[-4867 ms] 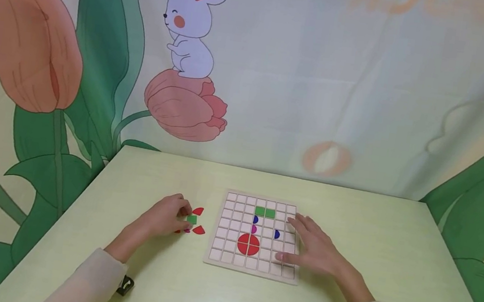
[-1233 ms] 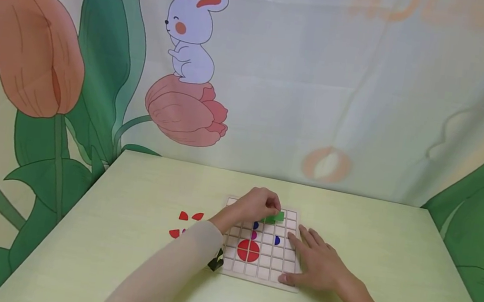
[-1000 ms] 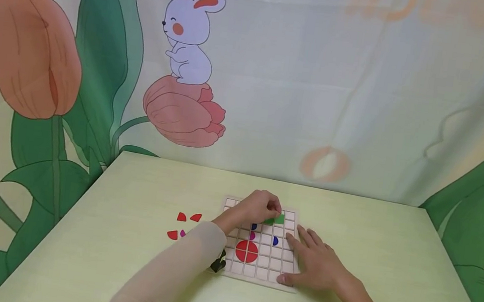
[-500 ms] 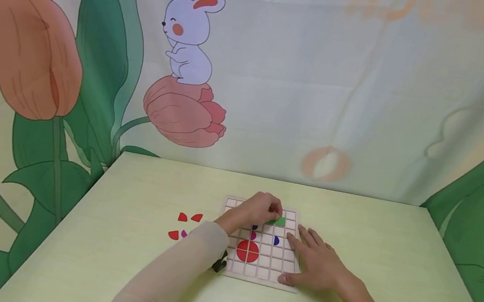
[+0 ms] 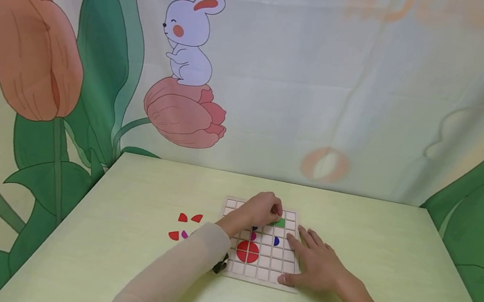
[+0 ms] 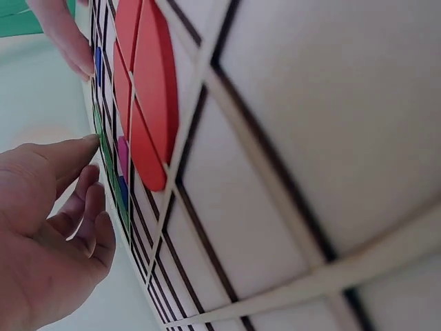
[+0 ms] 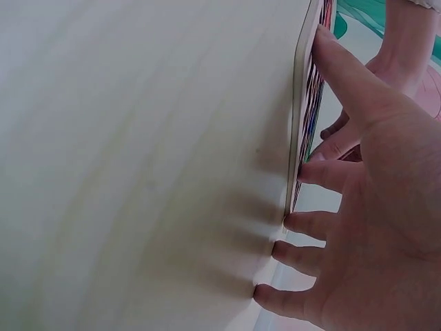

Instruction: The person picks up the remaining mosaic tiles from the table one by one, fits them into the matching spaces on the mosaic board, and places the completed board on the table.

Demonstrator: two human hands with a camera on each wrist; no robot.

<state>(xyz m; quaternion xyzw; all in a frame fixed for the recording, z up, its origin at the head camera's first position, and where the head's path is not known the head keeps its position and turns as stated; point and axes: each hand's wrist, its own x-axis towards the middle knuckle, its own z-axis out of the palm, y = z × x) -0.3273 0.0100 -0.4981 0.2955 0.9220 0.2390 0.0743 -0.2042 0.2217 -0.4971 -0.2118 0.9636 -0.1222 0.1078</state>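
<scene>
A wooden grid board (image 5: 262, 274) lies on the table. My left hand (image 5: 262, 209) reaches over its far part, fingers curled and thumb tip on the green square tiles. The rightmost green square tile (image 5: 280, 223) shows beside the fingertips; the hand covers the others in the head view. In the left wrist view the green row (image 6: 125, 215) lies low in the grid under the thumb. My right hand (image 5: 319, 261) rests spread along the board's right edge, thumb on its near corner. Four red quarter pieces form a circle (image 5: 248, 251) on the board.
A magenta half-round piece (image 5: 253, 236) and a blue half-round piece (image 5: 276, 241) sit in the grid. Left of the board lie three loose red quarter pieces (image 5: 183, 217) and a purple piece (image 5: 184, 234), partly behind the left sleeve. A printed curtain (image 5: 278, 75) hangs behind the table.
My left hand has carried a green square tile from the loose pieces to the board's green row. Over the last second it shifts only slightly there. The right hand keeps to the board's edge.
</scene>
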